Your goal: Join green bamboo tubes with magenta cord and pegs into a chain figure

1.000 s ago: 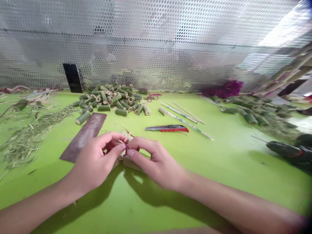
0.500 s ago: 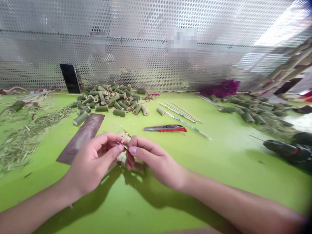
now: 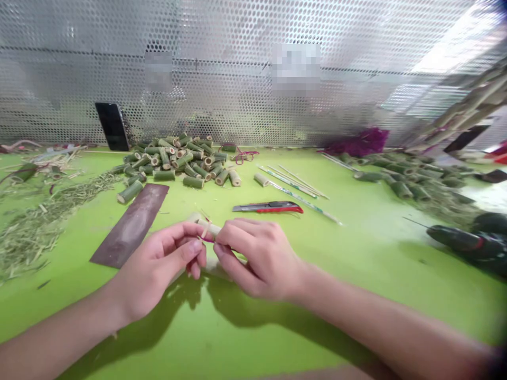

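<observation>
Over the green table, my left hand (image 3: pixel 158 269) pinches a purple cord (image 3: pixel 208 240) between thumb and forefinger. A short pale sliver of bamboo (image 3: pixel 205 229) stands up by those fingertips, crossing the cord. My right hand (image 3: pixel 263 258), knuckles upward, is closed on the cord's other side, thumb against forefinger; its fingertips partly hide the cord. Just behind and below the fingers lie pale, peeled bamboo pieces (image 3: pixel 216 267), largely covered by the hands. Whether either hand touches them I cannot tell.
Behind are cut bamboo tubes (image 3: pixel 186 161) and an upright phone (image 3: pixel 112 126). Brown sandpaper (image 3: pixel 130 224) lies left, beside shavings (image 3: pixel 47 221). A utility knife (image 3: pixel 269 207) and thin sticks (image 3: pixel 295 184) lie beyond my hands. At right are a drill (image 3: pixel 459 238) and more tubes (image 3: pixel 404 174).
My right hand has turned knuckles-up and shifted slightly right, its fingers curling in more. My left hand keeps its pinch in nearly the same place. More of the pale bamboo behind shows.
</observation>
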The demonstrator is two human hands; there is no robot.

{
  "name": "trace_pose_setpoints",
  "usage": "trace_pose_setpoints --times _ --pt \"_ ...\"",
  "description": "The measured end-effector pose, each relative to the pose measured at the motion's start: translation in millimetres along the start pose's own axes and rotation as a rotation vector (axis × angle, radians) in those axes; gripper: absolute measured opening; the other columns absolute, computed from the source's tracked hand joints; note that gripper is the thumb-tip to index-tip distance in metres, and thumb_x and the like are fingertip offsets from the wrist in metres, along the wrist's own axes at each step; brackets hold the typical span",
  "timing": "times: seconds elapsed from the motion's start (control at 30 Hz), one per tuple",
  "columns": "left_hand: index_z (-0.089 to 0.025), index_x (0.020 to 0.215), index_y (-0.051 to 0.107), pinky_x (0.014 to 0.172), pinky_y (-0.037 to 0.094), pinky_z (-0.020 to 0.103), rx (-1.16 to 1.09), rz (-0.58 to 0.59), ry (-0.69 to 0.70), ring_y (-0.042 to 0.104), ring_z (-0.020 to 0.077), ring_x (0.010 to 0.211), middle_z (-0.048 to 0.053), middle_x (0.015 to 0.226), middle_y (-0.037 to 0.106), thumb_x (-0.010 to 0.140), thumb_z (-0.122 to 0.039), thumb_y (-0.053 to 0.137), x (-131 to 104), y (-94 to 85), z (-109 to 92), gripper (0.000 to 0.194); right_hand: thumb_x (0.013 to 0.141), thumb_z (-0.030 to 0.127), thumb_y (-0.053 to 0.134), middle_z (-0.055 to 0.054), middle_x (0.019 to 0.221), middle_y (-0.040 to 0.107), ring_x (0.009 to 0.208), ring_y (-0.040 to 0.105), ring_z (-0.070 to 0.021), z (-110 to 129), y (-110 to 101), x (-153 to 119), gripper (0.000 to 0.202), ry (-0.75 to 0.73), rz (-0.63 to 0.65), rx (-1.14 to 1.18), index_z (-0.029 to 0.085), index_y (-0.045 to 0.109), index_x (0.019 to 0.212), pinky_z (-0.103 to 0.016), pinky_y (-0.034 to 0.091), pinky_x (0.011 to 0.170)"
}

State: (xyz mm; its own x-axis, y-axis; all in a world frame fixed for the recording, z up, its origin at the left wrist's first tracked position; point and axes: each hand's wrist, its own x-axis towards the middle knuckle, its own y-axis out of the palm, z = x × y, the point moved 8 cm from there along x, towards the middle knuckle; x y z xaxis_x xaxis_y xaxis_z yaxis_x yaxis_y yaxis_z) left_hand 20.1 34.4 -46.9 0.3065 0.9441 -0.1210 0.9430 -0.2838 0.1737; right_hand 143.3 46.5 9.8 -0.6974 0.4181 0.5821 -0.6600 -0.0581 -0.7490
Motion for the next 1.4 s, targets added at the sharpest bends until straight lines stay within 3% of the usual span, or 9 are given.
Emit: trace_pose_setpoints --times 0.2,0.47,0.57,0.77,0.87,1.03,1.2,1.4 --pt "-0.018 0.101 0.065 0.069 0.049 0.017 -0.258 0.077 -0.097 0.056 0.0086 0.069 -0.002 0.075 0.061 0.098 -0.032 0.065 0 7.9 10 0.015 0.094 0.013 0.043 0.002 0.069 0.050 0.059 0.040 -0.0129 8 8 -2 0.016 -0.138 0.099 -0.091 0.021 0.049 0.081 -0.027 0.030 0.054" --pt "-0.016 0.091 0.062 0.055 0.040 0.015 -0.548 0.103 -0.210 0.045 0.0055 0.056 -0.004 0.066 0.047 0.096 -0.021 0.065 2 13.7 19 0.008 0.095 0.014 0.043 0.002 0.069 0.051 0.059 0.038 -0.0133 8 15 -2 0.017 -0.154 0.133 -0.137 0.021 0.047 0.079 -0.027 0.031 0.055" --pt "-0.016 0.086 0.059 0.053 0.038 0.015 -0.462 0.084 -0.203 0.042 0.0053 0.055 -0.005 0.065 0.045 0.095 -0.032 0.068 2 10.0 21 0.020 0.094 0.014 0.042 0.002 0.069 0.051 0.059 0.038 -0.0132 8 18 -3 0.017 -0.140 0.156 -0.118 0.021 0.047 0.079 -0.027 0.031 0.055" --pt "-0.020 0.086 0.054 0.056 0.041 0.019 -0.002 0.014 -0.140 0.048 0.0083 0.055 -0.007 0.060 0.052 0.094 -0.051 0.066 4 -2.0 16 0.034 0.096 0.014 0.043 0.002 0.068 0.052 0.058 0.039 -0.0126 11 17 -4 0.018 -0.174 0.145 -0.106 0.021 0.049 0.080 -0.027 0.032 0.054" --pt "-0.020 0.084 0.055 0.064 0.047 0.024 0.162 -0.071 -0.078 0.056 0.0117 0.064 -0.004 0.067 0.061 0.092 -0.052 0.066 5 -7.8 5 0.035 0.097 0.013 0.044 0.003 0.068 0.053 0.056 0.041 -0.0122 11 17 -5 0.017 -0.186 0.143 -0.130 0.021 0.051 0.083 -0.027 0.031 0.053" --pt "-0.020 0.093 0.064 0.072 0.050 0.032 0.412 -0.155 -0.104 0.066 0.0196 0.079 0.002 0.085 0.072 0.087 -0.051 0.070 4 -14.3 -1 0.033 0.096 0.014 0.044 0.003 0.066 0.054 0.054 0.041 -0.0119 10 19 -7 0.017 -0.203 0.155 -0.136 0.021 0.051 0.082 -0.027 0.031 0.051" --pt "-0.018 0.100 0.068 0.073 0.054 0.033 0.367 -0.161 -0.118 0.068 0.0229 0.085 0.006 0.094 0.075 0.082 -0.052 0.075 5 -16.1 -5 0.039 0.096 0.015 0.046 0.005 0.060 0.053 0.050 0.041 -0.0118 10 18 -8 0.015 -0.236 0.106 -0.169 0.021 0.054 0.084 -0.027 0.030 0.049" --pt "-0.019 0.106 0.070 0.073 0.053 0.027 0.176 -0.163 -0.133 0.067 0.0158 0.080 0.002 0.090 0.075 0.079 -0.041 0.082 7 -18.9 6 0.037 0.098 0.013 0.052 0.005 0.060 0.055 0.050 0.045 -0.0103 16 2 -9 0.010 -0.297 -0.110 -0.173 0.018 0.059 0.093 -0.027 0.031 0.050"
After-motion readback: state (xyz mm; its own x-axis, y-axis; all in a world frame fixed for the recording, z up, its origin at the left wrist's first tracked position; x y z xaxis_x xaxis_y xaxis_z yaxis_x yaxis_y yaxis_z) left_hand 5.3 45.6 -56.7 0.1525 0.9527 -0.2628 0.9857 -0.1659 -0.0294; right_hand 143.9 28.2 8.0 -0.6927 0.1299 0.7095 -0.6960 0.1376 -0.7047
